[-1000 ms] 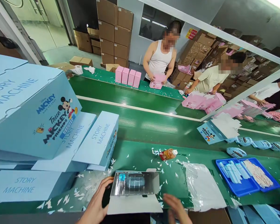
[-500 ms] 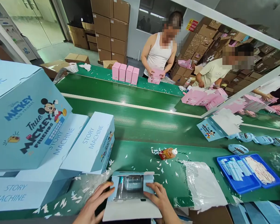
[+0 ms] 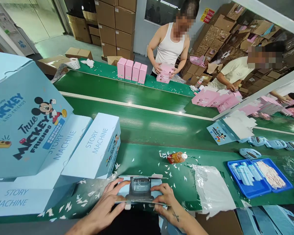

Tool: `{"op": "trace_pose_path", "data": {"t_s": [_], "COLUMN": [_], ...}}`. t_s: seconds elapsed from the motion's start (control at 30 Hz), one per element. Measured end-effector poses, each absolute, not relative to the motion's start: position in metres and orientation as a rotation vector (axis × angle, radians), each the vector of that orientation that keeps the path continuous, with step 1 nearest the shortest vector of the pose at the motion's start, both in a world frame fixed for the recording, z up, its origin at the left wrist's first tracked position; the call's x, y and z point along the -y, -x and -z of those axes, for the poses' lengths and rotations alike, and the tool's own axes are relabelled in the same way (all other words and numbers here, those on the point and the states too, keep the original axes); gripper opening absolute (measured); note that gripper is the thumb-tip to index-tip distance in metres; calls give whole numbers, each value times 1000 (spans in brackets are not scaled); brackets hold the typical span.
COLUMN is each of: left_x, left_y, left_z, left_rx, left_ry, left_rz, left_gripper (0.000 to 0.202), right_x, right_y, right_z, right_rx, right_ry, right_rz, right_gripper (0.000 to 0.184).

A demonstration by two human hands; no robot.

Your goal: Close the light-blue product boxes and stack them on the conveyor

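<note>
A light blue carton (image 3: 123,190) lies at the table's near edge, in front of my body. Its inside shows a dark, shiny hollow (image 3: 140,192) that looks like clear plastic; what sits beneath it I cannot make out. My left hand (image 3: 110,199) grips the carton's left side, thumb under the front flap and fingers over the side. On the right side, my right hand (image 3: 165,199) pinches the carton, its thumb below the flap's edge. The front flap (image 3: 142,202) is seen almost edge-on.
Blue "Story Machine" boxes (image 3: 95,143) are stacked at the left. Beyond the carton lie paper scraps and a drink bottle (image 3: 177,158). To the right are a plastic bag (image 3: 212,187), blue trays (image 3: 250,192) and blue devices (image 3: 250,153). Co-workers (image 3: 170,45) handle pink boxes across the belt.
The carton's front flap has swung from facing up and broad to nearly edge-on. Both thumbs have moved beneath it, and the fingers have shifted along the sides. The view has shifted slightly.
</note>
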State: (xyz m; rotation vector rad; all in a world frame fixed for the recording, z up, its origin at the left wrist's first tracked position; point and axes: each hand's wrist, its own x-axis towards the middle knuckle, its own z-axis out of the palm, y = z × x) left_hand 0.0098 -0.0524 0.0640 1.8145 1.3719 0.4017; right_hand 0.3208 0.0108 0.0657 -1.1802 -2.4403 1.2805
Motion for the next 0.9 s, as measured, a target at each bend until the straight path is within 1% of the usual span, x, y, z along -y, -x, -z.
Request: {"op": "trace_pose_path", "data": {"t_s": [0.07, 0.13, 0.17, 0.27, 0.33, 0.37, 0.4, 0.43, 0.47, 0.53, 0.57, 0.63, 0.67, 0.8, 0.87, 0.9], "left_x": [51, 52, 52, 56, 56, 56, 55, 54, 52, 50, 49, 47, 47, 45, 44, 44], "left_y": [-17, -23, -26, -31, -34, -35, -36, -36, -35, -31, -27, -16, -10, 8, 10, 9], "left_z": [-57, -45, -38, -18, -10, -8, -7, -7, -8, -11, -12, -15, -18, -41, -57, -64], "left_rx": [-1481, -1591, -1635, -1830, -1951, -1982, -1985, -1964, -1931, -1827, -1737, -1532, -1444, -1282, -1261, -1254], "left_ry": [-1753, -1678, -1648, -1519, -1417, -1377, -1361, -1374, -1403, -1517, -1611, -1813, -1902, -2137, -2190, -2207], "left_rz": [-487, -610, -672, -851, -931, -952, -958, -954, -949, -951, -943, -879, -821, -481, -319, -261], "left_gripper": [28, 27, 25, 27, 36, 42, 47, 50, 50, 42, 36, 30, 33, 65, 74, 76], "right_x": [-8, -2, 0, 6, 6, 6, 5, 4, 3, 3, 3, 3, 3, 0, 2, 3], "right_y": [-318, -315, -313, -305, -299, -296, -294, -293, -293, -298, -303, -317, -324, -347, -349, -347], "right_z": [-55, -36, -25, 5, 16, 18, 19, 18, 17, 14, 12, 6, 1, -27, -41, -46], "right_rx": [2275, 2027, 1893, 1600, 1551, 1558, 1573, 1589, 1599, 1628, 1670, 1812, 1900, 2318, 2542, 2618], "right_ry": [1314, 1527, 1635, 1800, 1761, 1716, 1660, 1602, 1545, 1420, 1358, 1243, 1191, 1080, 1092, 1121], "right_rz": [-1260, -1113, -1024, -824, -807, -831, -860, -890, -913, -927, -919, -917, -919, -861, -747, -686], "right_gripper": [29, 29, 33, 57, 70, 72, 71, 65, 55, 32, 25, 24, 27, 33, 37, 43]}}
